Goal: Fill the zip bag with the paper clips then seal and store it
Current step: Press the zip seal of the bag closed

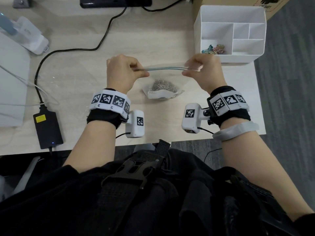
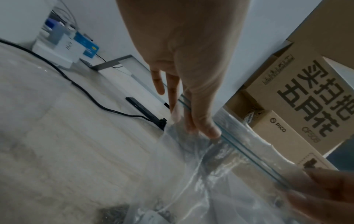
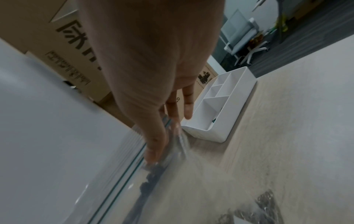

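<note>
Your zip bag [image 1: 163, 82] hangs between your two hands above the desk [image 1: 81, 68], its base sagging onto the wood with the paper clips [image 1: 162, 86] heaped at the bottom. Your left hand [image 1: 121, 72] pinches the left end of the zip strip [image 1: 163, 68] between thumb and fingers [image 2: 208, 130], and your right hand [image 1: 202, 68] pinches the right end likewise. To seal well, I judge you should keep the strip taut and level, then press along it from one end to the other, leaving no gap. The head view shows the white organizer [image 1: 230, 14] beyond the bag, coloured clips in one compartment. Only the wrist views show the strip's two blue lines running close together; whether they are mated yet, I cannot tell.
</note>
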Tool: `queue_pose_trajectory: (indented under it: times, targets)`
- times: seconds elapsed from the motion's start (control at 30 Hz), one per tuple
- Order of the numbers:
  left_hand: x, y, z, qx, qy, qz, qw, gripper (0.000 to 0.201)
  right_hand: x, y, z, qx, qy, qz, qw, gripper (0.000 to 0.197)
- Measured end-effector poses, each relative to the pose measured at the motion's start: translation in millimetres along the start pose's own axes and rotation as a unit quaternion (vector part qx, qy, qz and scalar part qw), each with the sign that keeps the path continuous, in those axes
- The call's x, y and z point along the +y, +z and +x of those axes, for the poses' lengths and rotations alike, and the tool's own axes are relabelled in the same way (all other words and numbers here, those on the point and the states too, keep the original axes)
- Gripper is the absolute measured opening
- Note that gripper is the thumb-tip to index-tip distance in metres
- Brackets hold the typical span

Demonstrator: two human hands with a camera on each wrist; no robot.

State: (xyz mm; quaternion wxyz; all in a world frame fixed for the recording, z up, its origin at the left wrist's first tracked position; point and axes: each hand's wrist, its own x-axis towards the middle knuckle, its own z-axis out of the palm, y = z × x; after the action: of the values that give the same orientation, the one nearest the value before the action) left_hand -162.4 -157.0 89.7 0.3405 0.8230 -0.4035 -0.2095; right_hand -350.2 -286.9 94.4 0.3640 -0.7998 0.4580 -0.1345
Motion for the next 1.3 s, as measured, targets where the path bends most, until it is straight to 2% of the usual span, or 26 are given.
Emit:
queue_pose_trajectory:
  times: [0.1, 0.27, 0.47, 0.57, 0.77, 0.83, 0.9, 1.03, 1.2, 1.3]
  targets:
    - [-6, -4, -4, 0.024, -0.013, -0.028, 0.999, 0.017, 7, -5, 0, 0.04, 0.01, 0.034, 0.999, 0.01]
    - [-9, -1, -12, 0.047, -0.027, -0.031, 0.998, 0.013, 11, 0, 1, 0.059, 0.009, 0.069, 0.996, 0.01]
    - [-16, 7, -19, 0.077, -0.048, -0.069, 0.993, 0.016, 15, 0, -2, 0.038, -0.012, 0.085, 0.996, 0.013]
    - [-16, 7, -21, 0.07, -0.042, -0.097, 0.992, 0.013, 14, 0, -3, 0.028, -0.027, 0.068, 0.997, 0.021]
    - [-15, 5, -18, 0.069, -0.008, -0.092, 0.993, 0.015, 6, 5, -6, 0.054, -0.04, 0.074, 0.995, 0.021]
    - [-14, 2, -14, 0.062, -0.002, -0.098, 0.993, 0.015, -5, 11, -9, 0.077, -0.07, 0.068, 0.992, 0.022]
    - [-16, -1, -12, 0.026, 0.002, -0.117, 0.993, 0.022, -19, 20, -12, 0.109, -0.099, 0.055, 0.988, 0.021]
    - [-39, -27, -16, -0.027, -0.003, -0.118, 0.993, 0.06, -62, 49, -17, 0.151, -0.14, 0.049, 0.977, 0.02]
    - [-98, -60, -28, 0.024, -0.072, -0.084, 0.994, 0.05, -116, 103, -21, 0.152, -0.224, 0.06, 0.961, 0.014]
    - [-141, -74, -35, 0.031, -0.151, -0.032, 0.988, 0.051, -141, 146, -23, 0.099, -0.232, 0.062, 0.966, 0.016]
